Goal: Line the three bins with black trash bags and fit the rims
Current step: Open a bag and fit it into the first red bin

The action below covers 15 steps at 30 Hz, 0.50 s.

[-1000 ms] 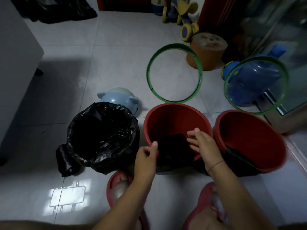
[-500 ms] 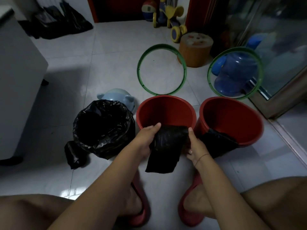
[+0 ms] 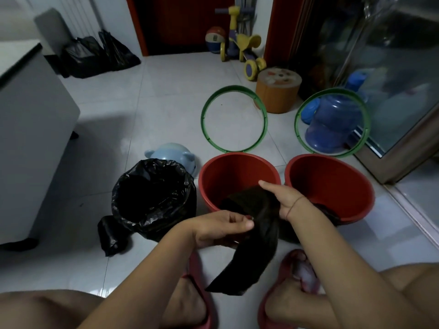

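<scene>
View from the head camera, looking down at a pale tiled floor (image 3: 166,96) where a person crouches with bare knees at the bottom edge and red slippers (image 3: 202,295) on both feet. Both hands hold one folded black trash bag (image 3: 251,252) just in front of the bins. The left hand (image 3: 223,230) pinches the bag at its middle, thumb against curled fingers. The right hand (image 3: 282,198) grips the top of the bag a little higher, over the near edge of the middle bin, and the rest of the bag hangs down between the feet. Three bins stand in a row. The left bin (image 3: 154,198) is lined with a crinkled black bag folded out over its top. The middle bin (image 3: 237,172) and the right bin (image 3: 332,184) are red and bare inside. A second dark bag (image 3: 330,214) lies against the near edge of the right bin. A small bundle of black bags (image 3: 109,233) sits on the floor, touching the left bin's near left side. Two green rims lie beyond the red bins: one rim (image 3: 203,117) flat on the floor, the other rim (image 3: 296,122) around or in front of a blue water jug (image 3: 332,124); which one cannot be told. A pale blue tub (image 3: 171,154) sits behind the left bin. Farther off are an orange stool (image 3: 278,93), a toy scooter (image 3: 240,46) and filled black sacks (image 3: 99,55). A white cabinet (image 3: 35,138) stands at the left.
</scene>
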Motion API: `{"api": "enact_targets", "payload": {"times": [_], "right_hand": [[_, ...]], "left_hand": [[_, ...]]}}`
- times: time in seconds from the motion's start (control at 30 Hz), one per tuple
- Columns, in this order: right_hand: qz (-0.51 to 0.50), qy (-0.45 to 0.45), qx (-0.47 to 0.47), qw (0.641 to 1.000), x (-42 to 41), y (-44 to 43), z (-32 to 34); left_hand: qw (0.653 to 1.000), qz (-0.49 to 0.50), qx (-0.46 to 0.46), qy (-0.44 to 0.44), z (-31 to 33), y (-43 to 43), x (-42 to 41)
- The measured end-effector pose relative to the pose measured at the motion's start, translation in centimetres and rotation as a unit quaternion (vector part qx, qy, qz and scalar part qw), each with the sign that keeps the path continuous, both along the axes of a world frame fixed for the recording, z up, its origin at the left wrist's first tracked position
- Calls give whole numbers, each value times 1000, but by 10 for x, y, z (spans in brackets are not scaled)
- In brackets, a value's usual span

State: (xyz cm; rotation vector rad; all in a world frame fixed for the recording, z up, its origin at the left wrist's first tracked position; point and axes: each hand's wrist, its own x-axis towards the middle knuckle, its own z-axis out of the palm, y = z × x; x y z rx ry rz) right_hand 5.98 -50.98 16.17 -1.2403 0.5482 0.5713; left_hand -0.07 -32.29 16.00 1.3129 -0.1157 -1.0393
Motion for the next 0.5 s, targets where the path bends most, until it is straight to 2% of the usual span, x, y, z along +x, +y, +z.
{"api": "enact_targets", "payload": {"times": [0.07,0.13,0.27,0.37,0.5], "right_hand": [[-15,-92,4,996,-2,2,2],[7,-161,30,987,-11,4,3],[89,-221,29,971,-31,2,-2],[119,-216,11,969,-38,-4,-4],[55,-212,51,974,-32,-5,9]], "left_hand": [[995,91,8,35,-2,-2,9],[977,187,-22,101,-1,-4,22],[924,338,-104,141,5,-4,43],[906,403,-106,78,3,-4,47],[936,345,-72,-15,7,-7,35]]}}
